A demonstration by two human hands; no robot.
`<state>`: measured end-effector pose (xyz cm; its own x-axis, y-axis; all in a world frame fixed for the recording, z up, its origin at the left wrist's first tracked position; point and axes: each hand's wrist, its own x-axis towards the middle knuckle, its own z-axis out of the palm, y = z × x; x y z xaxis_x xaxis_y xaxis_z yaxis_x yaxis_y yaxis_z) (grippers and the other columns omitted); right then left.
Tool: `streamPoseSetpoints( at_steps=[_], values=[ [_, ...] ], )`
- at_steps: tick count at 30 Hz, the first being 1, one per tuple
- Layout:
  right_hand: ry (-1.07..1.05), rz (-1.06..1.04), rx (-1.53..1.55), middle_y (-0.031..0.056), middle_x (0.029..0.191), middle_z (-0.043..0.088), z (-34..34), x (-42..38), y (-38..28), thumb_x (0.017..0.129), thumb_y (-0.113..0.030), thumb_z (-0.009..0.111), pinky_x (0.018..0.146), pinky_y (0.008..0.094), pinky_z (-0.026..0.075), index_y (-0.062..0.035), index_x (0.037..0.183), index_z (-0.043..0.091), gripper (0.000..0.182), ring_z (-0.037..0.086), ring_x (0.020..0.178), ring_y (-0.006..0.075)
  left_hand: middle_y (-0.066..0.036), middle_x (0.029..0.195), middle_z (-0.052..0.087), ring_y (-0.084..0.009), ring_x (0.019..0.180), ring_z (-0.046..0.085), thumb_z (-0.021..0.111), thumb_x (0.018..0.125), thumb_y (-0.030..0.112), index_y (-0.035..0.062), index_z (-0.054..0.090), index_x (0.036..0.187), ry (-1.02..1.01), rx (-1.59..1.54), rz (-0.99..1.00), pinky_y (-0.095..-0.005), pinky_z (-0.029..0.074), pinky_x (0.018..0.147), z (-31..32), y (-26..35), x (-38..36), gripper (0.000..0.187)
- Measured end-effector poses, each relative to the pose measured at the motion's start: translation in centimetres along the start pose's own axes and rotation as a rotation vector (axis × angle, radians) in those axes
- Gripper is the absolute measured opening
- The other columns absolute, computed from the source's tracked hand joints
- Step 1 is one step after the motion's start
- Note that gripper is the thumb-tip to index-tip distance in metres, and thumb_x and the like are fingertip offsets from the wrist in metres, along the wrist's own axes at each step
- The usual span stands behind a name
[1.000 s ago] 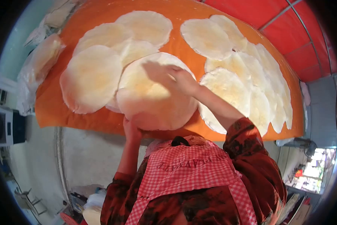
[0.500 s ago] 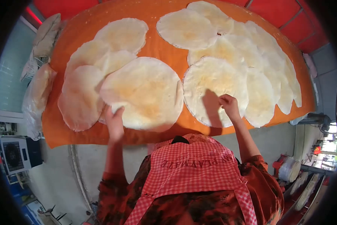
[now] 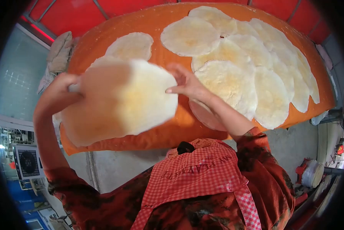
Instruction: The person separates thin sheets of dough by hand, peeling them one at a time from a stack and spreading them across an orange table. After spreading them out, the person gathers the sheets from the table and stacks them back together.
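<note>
A large, thin, round flatbread (image 3: 141,97), pale with a yellowish middle, is raised above the left part of the orange-covered table, bent and partly blurred. Its upper left edge is gripped by my left hand (image 3: 60,92). My right hand (image 3: 189,85) is at its right edge, thumb over the face of the bread; the other fingers are smeared by motion. Beneath my right forearm lies another flatbread (image 3: 225,86) on the orange cloth (image 3: 172,128). The held bread covers most of the breads on the left, though one flatbread (image 3: 131,46) shows behind it.
Several overlapping flatbreads (image 3: 269,96) spread over the table's right side, with another flatbread (image 3: 191,36) at the back. A bundled sack (image 3: 60,51) sits beyond the left edge. Red panels (image 3: 141,5) stand behind the table. My checked apron (image 3: 195,168) is close to the front edge.
The large flatbread on the left has come up off the cloth and shifted left. My left hand moved left and up with it; my right hand crossed leftward from the right-hand breads to its edge.
</note>
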<state>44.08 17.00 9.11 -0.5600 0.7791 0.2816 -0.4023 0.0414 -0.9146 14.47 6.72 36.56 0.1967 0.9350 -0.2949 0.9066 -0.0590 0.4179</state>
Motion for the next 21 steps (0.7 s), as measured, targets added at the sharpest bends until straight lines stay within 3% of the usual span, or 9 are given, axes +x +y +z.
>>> streamPoseSetpoints(
  at_steps=[2,5,8,10,14,16,18,19,21],
  values=[
    [-0.064,0.336,0.063,0.0048,0.092,0.067,1.0,-1.3,2.2,0.080,-0.008,0.071,0.060,0.0226,0.045,-0.0016,0.108,0.061,0.031,0.061,0.077,0.0101,-0.011,0.085,0.065,-0.0265,0.092,0.062,0.065,0.063,0.000,-0.0021,0.064,0.095,-0.013,0.248,0.067,-0.0340,0.049,0.078,0.1,-1.1,2.8,0.032],
    [0.200,0.527,0.196,0.0034,0.072,0.064,1.9,-3.6,7.2,0.081,-0.004,0.067,0.047,0.0224,0.037,-0.0023,0.089,0.065,0.009,0.055,0.060,0.0077,-0.017,0.103,0.065,-0.0359,0.101,0.058,0.062,0.066,0.001,0.0010,0.064,0.104,0.152,0.426,0.010,-0.0389,0.047,0.085,2.5,-4.7,9.8,0.038],
    [0.565,0.520,0.116,0.0058,0.074,0.063,-0.3,-5.3,12.9,0.081,-0.003,0.065,0.048,0.0247,0.041,-0.0013,0.093,0.063,0.012,0.056,0.060,0.0114,-0.016,0.116,0.060,-0.0347,0.109,0.055,0.062,0.069,0.004,0.0042,0.059,0.117,0.876,0.604,0.547,-0.0418,0.045,0.090,11.7,-14.8,18.9,0.048],
    [0.723,0.634,0.030,0.0069,0.078,0.063,0.9,-5.7,10.0,0.082,-0.003,0.064,0.056,0.0249,0.046,-0.0024,0.095,0.061,0.013,0.058,0.063,0.0143,-0.016,0.126,0.054,-0.0340,0.114,0.051,0.063,0.072,0.008,0.0066,0.054,0.125,0.753,0.470,0.491,-0.0441,0.042,0.096,16.4,-12.2,17.9,0.053],
    [0.541,0.618,-0.289,0.0106,0.088,0.064,-2.6,-9.7,5.6,0.080,-0.004,0.064,0.063,0.0283,0.051,0.0006,0.101,0.058,0.023,0.064,0.078,0.0195,-0.017,0.128,0.050,-0.0349,0.119,0.047,0.062,0.077,0.007,0.0029,0.056,0.120,0.637,0.337,0.350,-0.0436,0.035,0.104,24.9,-8.1,12.9,0.044],
    [0.611,0.216,-0.682,0.0109,0.091,0.065,-9.2,-15.1,5.5,0.075,-0.003,0.068,0.064,0.0288,0.051,0.0004,0.105,0.057,0.032,0.064,0.081,0.0196,-0.017,0.126,0.051,-0.0349,0.119,0.047,0.062,0.079,0.006,0.0013,0.056,0.117,0.640,0.078,0.322,-0.0433,0.035,0.103,29.4,-8.4,11.1,0.040],
    [1.130,0.221,-0.872,0.0113,0.091,0.065,-11.9,-20.0,0.5,0.069,0.004,0.067,0.066,0.0297,0.051,0.0012,0.108,0.057,0.041,0.063,0.081,0.0194,-0.017,0.122,0.054,-0.0347,0.118,0.048,0.064,0.076,0.003,0.0004,0.057,0.116,0.626,-0.100,0.257,-0.0424,0.037,0.101,32.4,-7.7,8.9,0.041],
    [1.298,0.137,-1.216,0.0083,0.087,0.064,-15.3,-23.3,1.1,0.070,0.003,0.067,0.061,0.0321,0.051,0.0007,0.106,0.057,0.037,0.062,0.074,0.0193,-0.017,0.121,0.054,-0.0346,0.117,0.049,0.064,0.075,0.002,0.0004,0.057,0.114,0.616,-0.161,0.248,-0.0419,0.037,0.101,33.4,-7.3,8.2,0.039],
    [1.456,0.365,-1.005,0.0050,0.079,0.061,-21.1,-30.1,2.7,0.074,-0.006,0.070,0.053,0.0335,0.049,-0.0026,0.103,0.058,0.032,0.059,0.063,0.0185,-0.016,0.118,0.055,-0.0345,0.114,0.050,0.064,0.075,0.001,0.0003,0.058,0.111,0.597,-0.269,0.225,-0.0409,0.038,0.101,34.7,-6.2,7.1,0.036]
  ],
)
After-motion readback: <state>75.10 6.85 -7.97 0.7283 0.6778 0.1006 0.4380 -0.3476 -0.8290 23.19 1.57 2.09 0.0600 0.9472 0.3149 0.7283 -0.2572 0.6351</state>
